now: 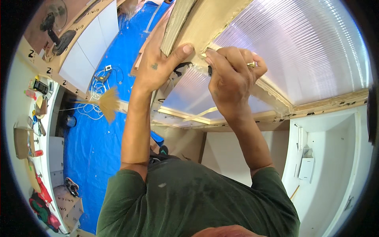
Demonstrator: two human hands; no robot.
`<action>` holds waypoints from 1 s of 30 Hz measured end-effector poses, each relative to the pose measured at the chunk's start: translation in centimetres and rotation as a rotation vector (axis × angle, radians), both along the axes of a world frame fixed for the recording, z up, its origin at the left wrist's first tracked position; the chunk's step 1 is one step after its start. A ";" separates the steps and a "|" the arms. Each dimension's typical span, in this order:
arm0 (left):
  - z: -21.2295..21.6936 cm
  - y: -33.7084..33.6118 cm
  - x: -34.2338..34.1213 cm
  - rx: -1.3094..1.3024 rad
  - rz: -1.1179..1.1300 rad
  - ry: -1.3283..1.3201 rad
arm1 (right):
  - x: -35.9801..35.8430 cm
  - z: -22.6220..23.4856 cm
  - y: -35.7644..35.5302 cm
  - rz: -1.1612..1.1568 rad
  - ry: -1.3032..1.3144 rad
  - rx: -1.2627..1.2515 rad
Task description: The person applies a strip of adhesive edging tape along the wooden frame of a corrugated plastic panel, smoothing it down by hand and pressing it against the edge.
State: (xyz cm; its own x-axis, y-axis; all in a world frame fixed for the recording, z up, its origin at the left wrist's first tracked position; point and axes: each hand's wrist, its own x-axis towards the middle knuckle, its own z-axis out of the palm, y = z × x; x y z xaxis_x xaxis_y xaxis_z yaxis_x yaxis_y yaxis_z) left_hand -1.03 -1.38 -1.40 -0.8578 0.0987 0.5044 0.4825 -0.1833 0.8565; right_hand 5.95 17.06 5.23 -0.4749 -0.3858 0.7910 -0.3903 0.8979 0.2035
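My left hand (160, 67) is closed round the edge of a pale wooden board (209, 19), its thumb lying on the flat face and its fingers hidden behind. My right hand (233, 73) is closed in a pinch close to the board's edge. Between its fingertips is something small, mostly hidden, with a dark end (209, 70) poking out below; its kind I cannot make out. Ribbed translucent sheeting (296, 43) fills the wooden frame (327, 102) to the right. A curled black piece (181, 70) shows just below my left thumb.
Blue tarp (94, 158) covers the floor at left, with a broom head (108, 104) and coiled white cable (96, 90) over it. A fan (55, 33) stands far left. Tools lie along a white counter (51, 118). At lower right is an open white cabinet (331, 158).
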 end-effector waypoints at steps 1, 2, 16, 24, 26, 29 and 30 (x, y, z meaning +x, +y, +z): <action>0.1 0.0 -0.1 0.007 -0.007 0.003 | -0.2 -0.1 0.0 0.016 -0.008 0.001; 0.2 0.1 -0.2 0.010 -0.005 0.005 | -0.4 -0.2 0.1 0.030 -0.011 0.003; 0.8 0.4 0.7 0.137 -0.105 -0.018 | 1.0 0.9 -1.1 -0.017 -0.145 0.067; 2.0 3.0 3.9 0.179 0.166 0.074 | 2.3 0.9 -1.4 -0.092 -0.189 0.047; 1.4 4.1 3.7 0.068 0.324 0.151 | 2.5 1.4 -0.3 -0.048 -0.238 0.058; 1.6 4.9 4.2 -0.074 0.525 0.232 | 1.9 1.5 0.6 0.013 -0.223 0.066; 1.6 5.2 4.0 -0.087 0.559 0.254 | 1.8 1.2 0.9 0.030 -0.211 0.069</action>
